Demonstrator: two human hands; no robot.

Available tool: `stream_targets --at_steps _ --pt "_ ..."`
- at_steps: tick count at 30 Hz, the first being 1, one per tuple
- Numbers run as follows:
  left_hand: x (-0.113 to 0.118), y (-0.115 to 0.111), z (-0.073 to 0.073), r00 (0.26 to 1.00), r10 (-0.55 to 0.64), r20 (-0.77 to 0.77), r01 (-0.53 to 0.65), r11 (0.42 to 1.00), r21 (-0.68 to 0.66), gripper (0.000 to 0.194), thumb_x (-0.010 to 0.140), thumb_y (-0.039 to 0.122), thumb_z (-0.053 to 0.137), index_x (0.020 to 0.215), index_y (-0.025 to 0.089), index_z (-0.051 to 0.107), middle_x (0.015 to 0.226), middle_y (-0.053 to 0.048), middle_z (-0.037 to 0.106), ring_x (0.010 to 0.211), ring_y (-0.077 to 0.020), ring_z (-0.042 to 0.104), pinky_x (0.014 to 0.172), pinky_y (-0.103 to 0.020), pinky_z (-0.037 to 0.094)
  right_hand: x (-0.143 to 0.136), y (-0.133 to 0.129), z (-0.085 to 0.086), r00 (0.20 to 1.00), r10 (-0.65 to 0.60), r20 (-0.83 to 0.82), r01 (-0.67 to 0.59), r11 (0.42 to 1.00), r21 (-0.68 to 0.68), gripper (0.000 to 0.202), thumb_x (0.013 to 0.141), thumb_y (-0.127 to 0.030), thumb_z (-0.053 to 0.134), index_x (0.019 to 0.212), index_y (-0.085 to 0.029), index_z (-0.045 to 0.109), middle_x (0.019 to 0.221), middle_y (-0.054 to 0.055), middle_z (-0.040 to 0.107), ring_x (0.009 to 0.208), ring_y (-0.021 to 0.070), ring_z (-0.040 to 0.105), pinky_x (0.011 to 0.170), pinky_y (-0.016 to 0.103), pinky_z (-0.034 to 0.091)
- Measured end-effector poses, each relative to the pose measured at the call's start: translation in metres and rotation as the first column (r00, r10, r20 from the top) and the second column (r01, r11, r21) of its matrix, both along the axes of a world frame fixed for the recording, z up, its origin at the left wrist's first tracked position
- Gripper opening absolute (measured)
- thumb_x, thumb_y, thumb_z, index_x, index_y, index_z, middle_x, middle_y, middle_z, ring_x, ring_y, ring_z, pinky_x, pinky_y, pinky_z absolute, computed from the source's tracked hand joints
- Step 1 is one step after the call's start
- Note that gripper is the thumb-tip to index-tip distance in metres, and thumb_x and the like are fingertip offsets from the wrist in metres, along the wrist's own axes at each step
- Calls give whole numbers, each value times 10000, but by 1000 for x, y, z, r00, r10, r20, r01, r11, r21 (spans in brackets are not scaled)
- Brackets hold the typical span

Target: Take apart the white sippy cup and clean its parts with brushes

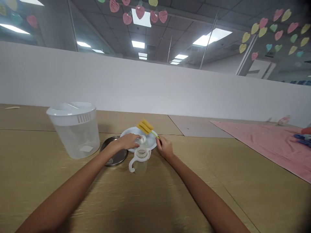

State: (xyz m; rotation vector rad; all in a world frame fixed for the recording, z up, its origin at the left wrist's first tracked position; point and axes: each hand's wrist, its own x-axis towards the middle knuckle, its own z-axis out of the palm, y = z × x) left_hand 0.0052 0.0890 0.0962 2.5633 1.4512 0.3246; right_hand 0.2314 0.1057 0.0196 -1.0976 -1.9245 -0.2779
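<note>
My left hand (128,141) rests on the rim of a white plate (152,141) and is closed on a small white cap-like piece (143,139). My right hand (165,147) grips the green handle of a yellow sponge brush (145,126), whose sponge head lies over the plate's far side. In front of the plate stands a clear baby bottle (140,160) with white side handles and an open top, just below both hands.
A large translucent plastic jug (75,130) with a white lid stands at the left. A round metal lid (114,154) lies between jug and plate. A pink cloth (272,142) covers the table's right side. A white partition runs along the back.
</note>
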Motion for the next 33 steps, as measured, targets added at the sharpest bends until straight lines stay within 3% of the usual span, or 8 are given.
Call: stream_targets --at_steps 6,9,14,17,21,26,30,33 --pt "-4 6 3 992 46 114 -58 993 102 458 762 224 586 1200 123 492 1238 -142 488 1141 -243 497 1007 -338 365 0 1 -1 1000 -11 2 11 1000 18 346 931 -319 313 801 -158 590 676 46 609 580 127 532 548 221 320" --pt "-6 10 8 952 111 286 -171 965 196 458 791 271 559 1209 121 446 1217 -135 449 1093 -233 521 976 -365 406 0 1 -2 1000 -15 -2 15 1000 24 346 930 -321 318 793 -154 589 657 44 599 563 125 517 537 222 310" --pt "-3 6 21 650 86 755 -391 890 235 444 790 329 569 1178 161 434 1202 -111 444 1055 -215 534 896 -366 476 0 1 -2 1000 -16 -5 16 1000 23 343 931 -319 320 784 -153 582 647 37 592 568 119 511 538 216 305" --pt "6 -2 25 533 39 845 -358 915 184 451 795 361 572 1170 165 415 1224 -114 458 1032 -211 548 853 -359 498 1 1 -2 1000 -18 -1 18 1000 26 346 930 -321 319 768 -154 576 630 32 581 551 114 494 532 217 297" --pt "15 -8 25 570 -37 821 -163 974 157 396 819 388 540 1117 156 423 1147 -101 524 977 -204 576 820 -353 511 1 1 -2 1000 -11 6 11 999 34 354 932 -323 304 752 -156 560 621 30 571 539 111 479 532 220 292" --pt "14 -12 26 601 -129 789 -61 977 206 432 822 371 552 1190 194 409 1200 -82 490 1017 -194 558 813 -320 513 2 2 -2 1000 -5 25 4 999 37 360 938 -321 287 743 -159 543 594 26 560 508 112 464 521 225 277" --pt "16 -22 32 835 -262 484 74 925 372 388 825 312 560 1196 232 478 1207 -67 452 1105 -206 497 928 -338 440 2 2 -3 999 1 45 -2 999 38 360 945 -323 278 790 -155 557 619 35 586 527 119 494 534 223 290" --pt "19 -32 38 938 -205 279 81 913 400 339 840 328 535 1157 210 511 1172 -83 474 1010 -208 537 878 -332 440 2 1 -3 998 15 60 -18 999 47 358 947 -321 280 820 -149 567 652 47 607 548 123 516 549 223 307"
